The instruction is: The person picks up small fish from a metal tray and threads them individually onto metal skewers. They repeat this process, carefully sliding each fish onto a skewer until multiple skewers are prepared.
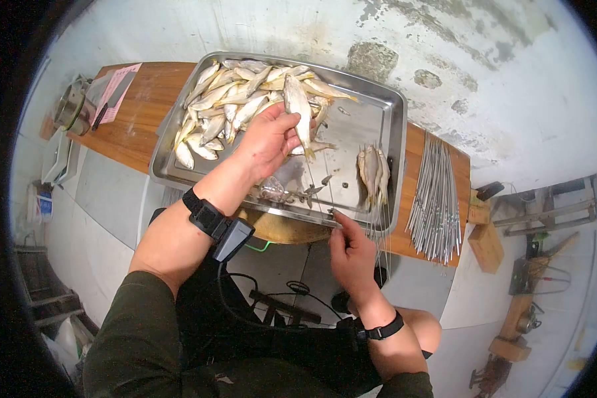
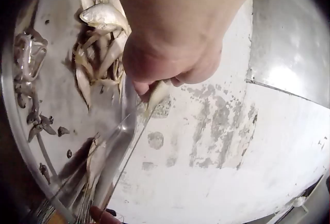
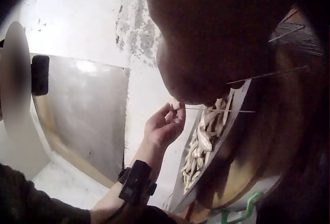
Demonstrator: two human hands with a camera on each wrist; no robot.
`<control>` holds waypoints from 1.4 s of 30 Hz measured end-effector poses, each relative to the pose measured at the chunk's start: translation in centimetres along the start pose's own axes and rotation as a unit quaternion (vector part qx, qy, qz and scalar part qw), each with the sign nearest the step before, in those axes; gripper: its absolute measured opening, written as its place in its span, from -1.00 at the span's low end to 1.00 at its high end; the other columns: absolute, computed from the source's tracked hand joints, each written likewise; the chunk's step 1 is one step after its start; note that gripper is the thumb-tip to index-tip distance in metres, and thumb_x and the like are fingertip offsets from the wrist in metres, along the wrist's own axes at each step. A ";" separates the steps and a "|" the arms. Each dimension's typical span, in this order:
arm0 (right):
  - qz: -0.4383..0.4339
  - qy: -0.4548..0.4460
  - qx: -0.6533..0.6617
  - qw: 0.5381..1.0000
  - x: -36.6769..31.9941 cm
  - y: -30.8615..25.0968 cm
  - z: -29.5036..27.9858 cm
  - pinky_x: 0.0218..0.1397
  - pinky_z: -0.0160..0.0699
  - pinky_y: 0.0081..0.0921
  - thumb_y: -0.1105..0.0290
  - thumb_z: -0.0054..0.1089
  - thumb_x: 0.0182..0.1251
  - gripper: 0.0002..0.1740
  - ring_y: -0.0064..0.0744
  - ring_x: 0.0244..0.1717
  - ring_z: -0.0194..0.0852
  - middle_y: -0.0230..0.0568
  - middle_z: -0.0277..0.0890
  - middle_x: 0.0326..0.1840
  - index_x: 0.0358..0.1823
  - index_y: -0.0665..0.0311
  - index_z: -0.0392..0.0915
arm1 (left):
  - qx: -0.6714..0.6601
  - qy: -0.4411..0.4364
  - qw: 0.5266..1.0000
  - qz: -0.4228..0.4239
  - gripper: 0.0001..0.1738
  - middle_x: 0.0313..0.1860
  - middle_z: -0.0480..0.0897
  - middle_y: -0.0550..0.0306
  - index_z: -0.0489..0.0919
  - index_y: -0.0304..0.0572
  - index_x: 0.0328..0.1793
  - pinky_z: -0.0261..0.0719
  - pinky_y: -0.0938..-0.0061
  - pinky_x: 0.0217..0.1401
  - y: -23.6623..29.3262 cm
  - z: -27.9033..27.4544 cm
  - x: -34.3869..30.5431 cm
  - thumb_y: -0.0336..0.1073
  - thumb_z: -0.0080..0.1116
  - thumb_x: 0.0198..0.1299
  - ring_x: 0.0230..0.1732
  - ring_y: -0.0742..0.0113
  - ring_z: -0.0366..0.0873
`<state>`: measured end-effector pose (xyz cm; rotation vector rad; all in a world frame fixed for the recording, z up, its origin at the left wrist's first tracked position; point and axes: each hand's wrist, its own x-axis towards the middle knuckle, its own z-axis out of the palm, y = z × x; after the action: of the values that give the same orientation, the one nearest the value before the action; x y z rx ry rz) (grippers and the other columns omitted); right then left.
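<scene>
Over the tray, my left hand (image 1: 268, 140) grips a small silvery fish (image 1: 298, 106), its yellowish tail pointing down toward me. My right hand (image 1: 353, 255), near the tray's front rim, pinches a thin metal skewer (image 2: 128, 156). The skewer runs up to the tail end of the held fish; how far it goes in is hidden by the left fingers. Several fish on skewers (image 1: 373, 171) lie at the tray's right end, the skewers' long ends sticking out over the front rim. A heap of loose fish (image 1: 235, 99) fills the tray's left half.
The steel tray (image 1: 397, 126) sits on a wooden board (image 1: 146, 86) against a stained wall. Dark scraps (image 1: 310, 192) lie near its front rim. A bundle of metal skewers (image 1: 436, 205) rests at right. A knife (image 1: 113, 99) and a metal pot (image 1: 75, 109) stand at far left.
</scene>
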<state>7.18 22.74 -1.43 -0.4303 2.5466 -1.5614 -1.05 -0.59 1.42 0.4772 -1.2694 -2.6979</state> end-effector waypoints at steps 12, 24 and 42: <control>-0.005 -0.017 0.001 1.000 -0.3 0.2 -0.1 -0.17 0.58 -0.37 0.42 0.13 0.28 -0.74 -0.02 -0.23 0.65 0.13 0.59 -0.23 -0.04 0.32 0.57 | 0.008 -0.009 1.000 0.012 -0.75 -0.01 0.59 -0.07 0.42 -0.40 0.10 0.61 0.47 0.10 0.2 -0.1 0.4 -0.48 -0.09 0.33 0.01 0.24 0.60; -0.002 -0.016 0.010 1.000 -0.4 0.2 -0.3 -0.30 0.55 -0.44 0.44 0.14 0.26 -0.78 -0.11 -0.41 0.65 0.10 0.57 -0.43 -0.09 0.34 0.60 | 0.033 -0.016 0.999 0.024 -0.80 -0.02 0.59 -0.05 0.45 -0.40 0.01 0.59 0.47 0.15 0.0 -0.5 0.7 -0.52 -0.02 0.27 0.07 0.22 0.59; -0.017 -0.018 0.000 1.000 -0.3 -0.9 -0.8 -0.50 0.37 -0.66 0.49 0.06 0.33 -0.79 -0.68 -0.62 0.38 -0.36 0.43 -0.68 -0.09 0.41 0.60 | 0.070 -0.014 0.997 0.030 -0.79 -0.08 0.63 -0.04 0.44 -0.41 0.02 0.61 0.57 0.04 -0.2 0.0 0.6 -0.52 0.00 0.27 -0.05 0.32 0.62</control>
<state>7.46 23.12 -0.31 -0.5009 2.5242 -1.5510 -1.58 -0.61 1.10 0.4099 -1.4641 -2.5879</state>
